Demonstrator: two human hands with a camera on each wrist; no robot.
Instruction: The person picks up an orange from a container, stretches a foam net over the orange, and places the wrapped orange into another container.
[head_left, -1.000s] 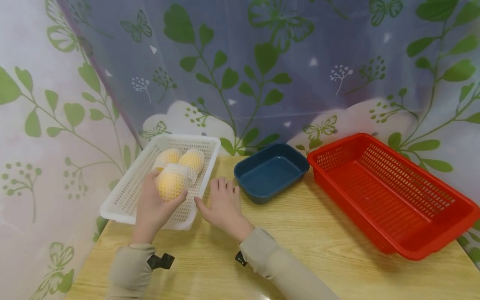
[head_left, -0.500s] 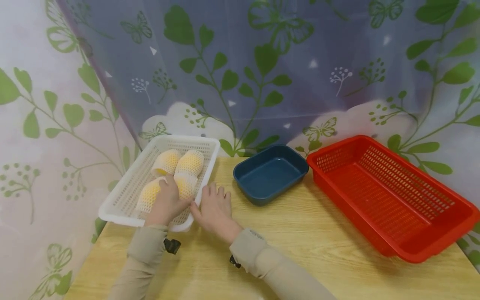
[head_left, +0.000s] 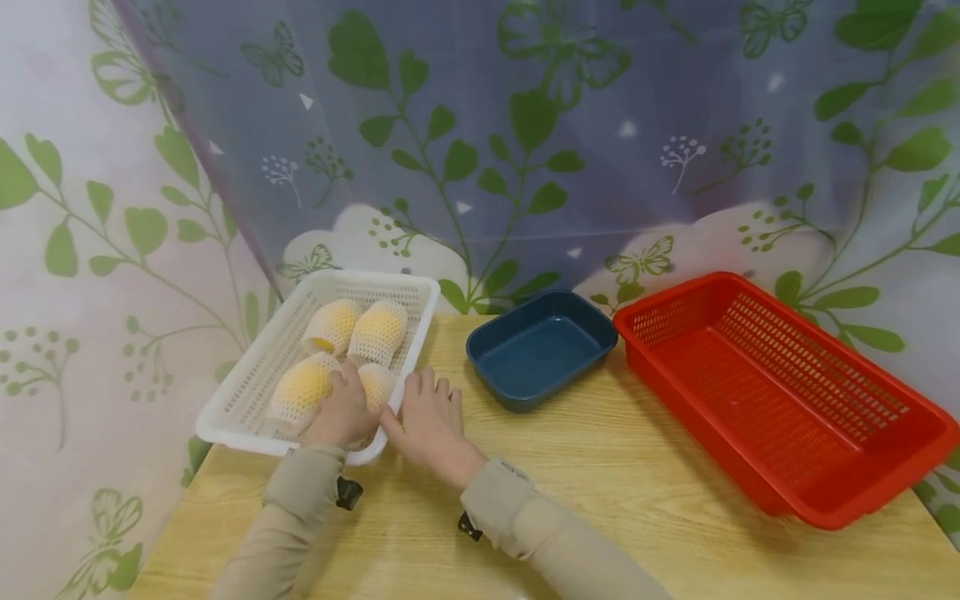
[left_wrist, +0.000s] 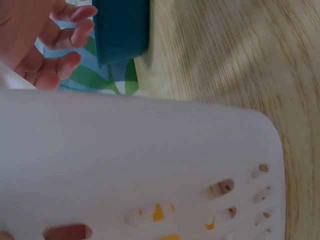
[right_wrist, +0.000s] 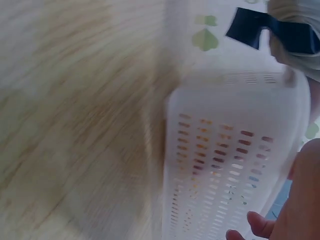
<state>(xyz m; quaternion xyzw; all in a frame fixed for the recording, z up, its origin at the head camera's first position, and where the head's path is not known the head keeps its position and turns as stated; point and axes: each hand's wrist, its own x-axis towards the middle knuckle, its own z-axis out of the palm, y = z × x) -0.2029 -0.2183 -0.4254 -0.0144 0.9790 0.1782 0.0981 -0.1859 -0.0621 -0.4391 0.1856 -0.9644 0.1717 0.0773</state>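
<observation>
Inside the white slotted basket (head_left: 243,392) lie several yellow fruits in white foam nets. My left hand (head_left: 341,412) is down in its near end, gripping the front-right netted fruit (head_left: 377,382); the fingertips are partly hidden. Left of that hand lies another netted fruit (head_left: 300,387), and two more, a left one (head_left: 332,325) and a right one (head_left: 379,329), lie side by side behind. My right hand (head_left: 435,421) is at the basket's right side, thumb at the rim, fingers loosely bent. In the left wrist view the basket wall (left_wrist: 125,135) hides most of the left hand.
A dark blue tub (head_left: 543,350) stands right of the basket, near the back edge of the wooden table (head_left: 585,492). Beside it a larger red slotted basket (head_left: 750,392) slants toward the right front. A patterned curtain (head_left: 450,125) hangs behind.
My left hand has lowered a netted fruit into the near right part of the white basket. My right hand has shifted slightly left and down, to the basket's rim.
</observation>
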